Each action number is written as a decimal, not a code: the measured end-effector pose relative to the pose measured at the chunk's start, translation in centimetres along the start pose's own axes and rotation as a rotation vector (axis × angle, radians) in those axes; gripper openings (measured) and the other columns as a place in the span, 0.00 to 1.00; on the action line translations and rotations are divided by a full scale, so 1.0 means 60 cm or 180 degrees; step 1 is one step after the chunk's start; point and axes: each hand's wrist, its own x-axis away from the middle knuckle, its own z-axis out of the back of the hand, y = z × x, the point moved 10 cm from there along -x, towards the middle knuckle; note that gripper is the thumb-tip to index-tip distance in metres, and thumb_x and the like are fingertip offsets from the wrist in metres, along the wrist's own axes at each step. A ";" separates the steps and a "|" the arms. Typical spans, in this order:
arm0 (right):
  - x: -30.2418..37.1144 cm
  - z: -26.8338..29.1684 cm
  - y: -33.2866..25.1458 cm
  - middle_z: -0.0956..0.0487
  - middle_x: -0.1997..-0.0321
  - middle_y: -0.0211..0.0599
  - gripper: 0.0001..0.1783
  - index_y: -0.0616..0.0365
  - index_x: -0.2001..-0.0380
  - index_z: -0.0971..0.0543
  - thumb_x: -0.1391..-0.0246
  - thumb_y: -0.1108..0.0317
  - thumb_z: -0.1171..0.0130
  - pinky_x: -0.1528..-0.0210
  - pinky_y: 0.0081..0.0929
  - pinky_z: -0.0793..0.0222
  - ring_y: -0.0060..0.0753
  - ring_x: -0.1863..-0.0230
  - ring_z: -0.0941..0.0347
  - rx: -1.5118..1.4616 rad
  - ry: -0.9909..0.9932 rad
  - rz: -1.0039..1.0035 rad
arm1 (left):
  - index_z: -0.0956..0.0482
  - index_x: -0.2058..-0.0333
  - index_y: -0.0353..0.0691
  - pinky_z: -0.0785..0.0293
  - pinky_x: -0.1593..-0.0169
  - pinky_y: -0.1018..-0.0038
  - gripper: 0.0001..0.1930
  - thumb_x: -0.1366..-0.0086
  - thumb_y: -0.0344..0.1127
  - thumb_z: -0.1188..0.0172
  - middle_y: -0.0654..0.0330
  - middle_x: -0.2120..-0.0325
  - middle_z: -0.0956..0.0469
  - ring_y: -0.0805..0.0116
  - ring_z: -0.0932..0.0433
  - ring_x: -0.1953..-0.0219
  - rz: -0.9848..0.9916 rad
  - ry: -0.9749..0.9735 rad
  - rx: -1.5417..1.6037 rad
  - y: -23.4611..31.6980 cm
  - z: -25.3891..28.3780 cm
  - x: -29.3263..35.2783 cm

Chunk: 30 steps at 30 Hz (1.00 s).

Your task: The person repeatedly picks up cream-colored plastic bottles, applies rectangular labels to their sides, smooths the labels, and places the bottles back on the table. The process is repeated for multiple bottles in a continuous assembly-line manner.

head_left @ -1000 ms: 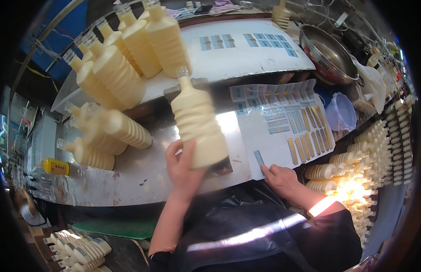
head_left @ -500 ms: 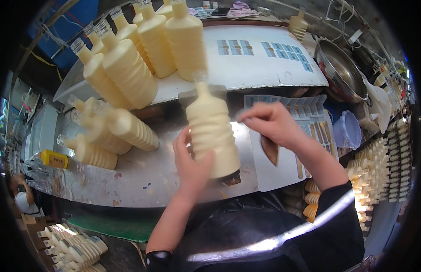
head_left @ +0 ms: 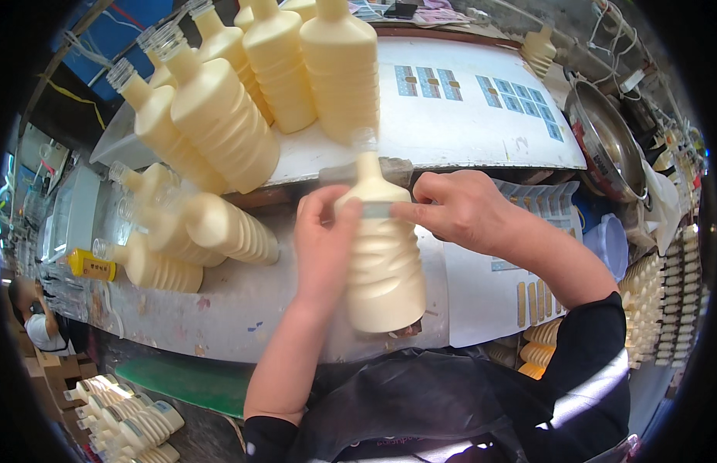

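Observation:
A cream ribbed bottle with a clear threaded neck is in front of me, its neck pointing away. Across its shoulder lies a narrow grey-blue label strip. My left hand is at the bottle's left side, fingers curled and thumb at the strip's left end. At the right end of the strip, my right hand is closed, with thumb and forefinger against it. A greyish block shows behind the bottle's neck. To the right lies a backing sheet with gold and blue label strips.
Tall cream bottles stand on the raised white board at the far left. Smaller bottles and a yellow bottle are on the left bench. A metal basin and lilac bucket stand at right. Another person is far left.
My right hand has moved onto the bottle's shoulder with the strip. My left hand has shifted up from the bottle's lower body to the strip's other end. The view has shifted slightly.

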 end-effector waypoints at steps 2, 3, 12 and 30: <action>0.007 0.000 0.006 0.29 0.70 0.31 0.15 0.45 0.57 0.17 0.48 0.71 0.40 0.74 0.33 0.26 0.32 0.72 0.24 -0.0014 0.0165 0.0099 | 0.21 0.50 0.35 0.27 0.45 0.71 0.16 0.30 0.38 0.36 0.60 0.53 0.27 0.71 0.26 0.52 0.0276 0.0007 0.0379 -0.007 -0.003 0.005; 0.009 -0.003 0.009 0.29 0.70 0.30 0.16 0.44 0.55 0.17 0.48 0.71 0.40 0.74 0.32 0.26 0.31 0.72 0.24 -0.0040 0.0222 0.0126 | 0.21 0.50 0.35 0.27 0.46 0.71 0.15 0.30 0.37 0.36 0.61 0.53 0.27 0.71 0.26 0.52 0.0288 0.0028 0.0502 -0.005 -0.004 0.006; 0.072 -0.041 0.075 0.22 0.68 0.34 0.16 0.50 0.51 0.16 0.42 0.70 0.40 0.70 0.30 0.25 0.35 0.70 0.21 -0.0416 0.0280 -0.0629 | 0.22 0.48 0.34 0.27 0.44 0.72 0.15 0.27 0.36 0.38 0.61 0.52 0.25 0.72 0.26 0.51 0.0200 0.0076 0.0651 -0.001 -0.002 0.011; 0.095 -0.171 0.087 0.21 0.68 0.31 0.20 0.60 0.51 0.24 0.39 0.58 0.34 0.62 0.23 0.29 0.20 0.65 0.26 -0.3986 0.0664 -0.3500 | 0.23 0.43 0.32 0.28 0.42 0.73 0.16 0.27 0.31 0.40 0.59 0.50 0.22 0.71 0.24 0.49 0.0409 0.0099 0.1007 -0.013 0.001 0.018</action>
